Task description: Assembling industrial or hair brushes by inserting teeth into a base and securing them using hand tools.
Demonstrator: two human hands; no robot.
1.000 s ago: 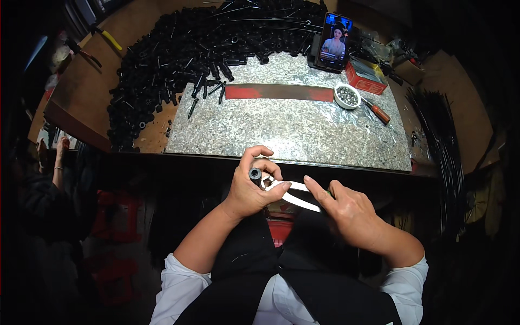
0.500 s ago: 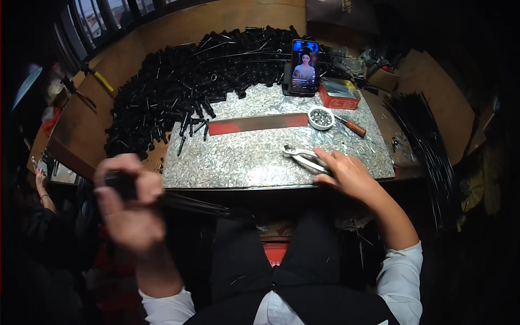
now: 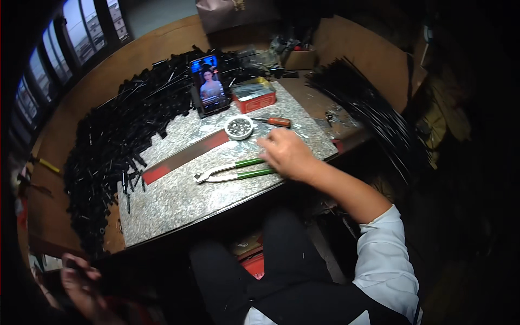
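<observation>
My right hand (image 3: 287, 154) hovers over the right part of the speckled board (image 3: 168, 216), fingers curled and pressed together. Whatever its fingertips hold, if anything, is hidden. Beneath it lie pliers with green handles (image 3: 238, 170), jaws pointing left; the hand covers the handle ends. Just beyond the fingers stands a white bowl (image 3: 239, 136) of small shiny metal pieces. My left hand (image 3: 81, 284) is low at the far left, off the board, in dim light. Its fingers bend round something dark that I cannot make out.
A black heap of parts (image 3: 114, 130) borders the board at left and back. A red-ended strip (image 3: 187, 157) lies on it. Behind are a phone (image 3: 208, 86), a red box (image 3: 254, 96) and a screwdriver (image 3: 279, 122). Black rods (image 3: 374, 119) lie right; a yellow-handled tool (image 3: 46, 164) is at left.
The view has swung to the right. My right hand has let go of the pliers, which now lie on the board. My left hand has dropped down to the far left.
</observation>
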